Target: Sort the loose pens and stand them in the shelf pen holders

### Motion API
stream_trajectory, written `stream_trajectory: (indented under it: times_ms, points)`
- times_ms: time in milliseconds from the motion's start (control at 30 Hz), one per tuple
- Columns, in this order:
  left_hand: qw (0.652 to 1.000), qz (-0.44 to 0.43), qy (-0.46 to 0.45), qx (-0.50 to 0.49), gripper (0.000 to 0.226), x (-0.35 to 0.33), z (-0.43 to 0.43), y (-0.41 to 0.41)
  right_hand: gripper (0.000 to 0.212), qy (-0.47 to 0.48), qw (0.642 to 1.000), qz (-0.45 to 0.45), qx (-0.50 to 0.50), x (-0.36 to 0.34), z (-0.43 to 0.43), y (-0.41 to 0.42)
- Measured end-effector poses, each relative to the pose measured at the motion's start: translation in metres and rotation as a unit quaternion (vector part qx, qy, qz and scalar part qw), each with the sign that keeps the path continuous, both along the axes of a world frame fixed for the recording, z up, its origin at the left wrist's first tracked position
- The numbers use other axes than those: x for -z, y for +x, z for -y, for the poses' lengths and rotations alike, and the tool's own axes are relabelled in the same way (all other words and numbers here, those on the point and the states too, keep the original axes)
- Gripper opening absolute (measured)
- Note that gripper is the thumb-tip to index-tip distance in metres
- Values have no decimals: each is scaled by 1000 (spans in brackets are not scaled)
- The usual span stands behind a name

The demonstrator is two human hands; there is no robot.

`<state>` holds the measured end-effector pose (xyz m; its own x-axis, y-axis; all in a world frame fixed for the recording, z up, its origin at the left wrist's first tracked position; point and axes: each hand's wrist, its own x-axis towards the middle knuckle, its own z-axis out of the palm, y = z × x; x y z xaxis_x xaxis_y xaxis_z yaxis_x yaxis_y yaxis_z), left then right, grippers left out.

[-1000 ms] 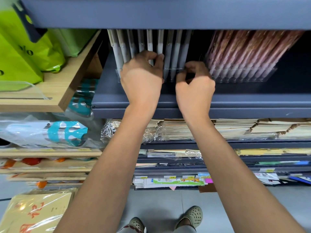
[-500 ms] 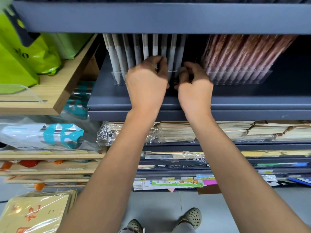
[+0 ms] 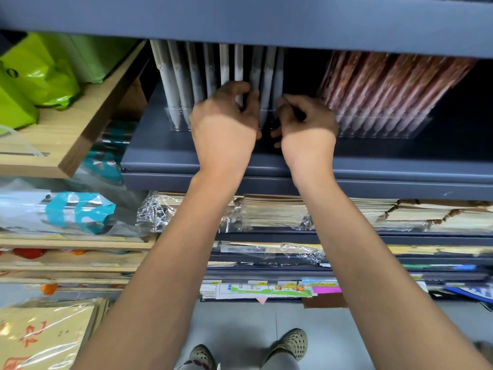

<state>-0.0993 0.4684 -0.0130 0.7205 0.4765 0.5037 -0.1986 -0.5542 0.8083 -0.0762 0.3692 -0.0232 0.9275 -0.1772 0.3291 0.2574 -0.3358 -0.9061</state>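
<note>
Several grey pens stand upright in a clear pen holder on the dark blue shelf. My left hand reaches into that row, its fingers pinched around one grey pen near the middle. My right hand sits just to the right, fingers curled at the holder's right end beside the last grey pens; what it grips is hidden. A second clear holder further right is packed with reddish-brown pens.
The upper shelf's edge hangs low over the pens. Green bags lie on a wooden shelf at left. Stacked notebooks fill the shelves below. My feet stand on the grey floor.
The view has tilted so the shelves sit lower in frame. Both hands have sunk lower towards the holder's base and drawn closer together.
</note>
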Motion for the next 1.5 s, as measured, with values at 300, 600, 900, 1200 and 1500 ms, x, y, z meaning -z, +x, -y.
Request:
stream_trajectory:
  times_ms: [300,600,900,1200,1500]
  points:
    - [999,16,-24,-14,12,3,2,2,13,13,1000,-25,13,-2,0,3]
    - [998,36,47,-8,29,3,2,-1,19,-12,1000,-6,7,-3,-1,3]
    - [999,27,29,-3,27,3,1,0,18,-48,997,45,35,-7,0,5]
    - [999,24,-20,8,29,4,1,1,14,-26,999,33,35,-4,2,7]
    - [999,24,-25,6,27,6,1,1,11,-22,999,17,21,-1,2,10]
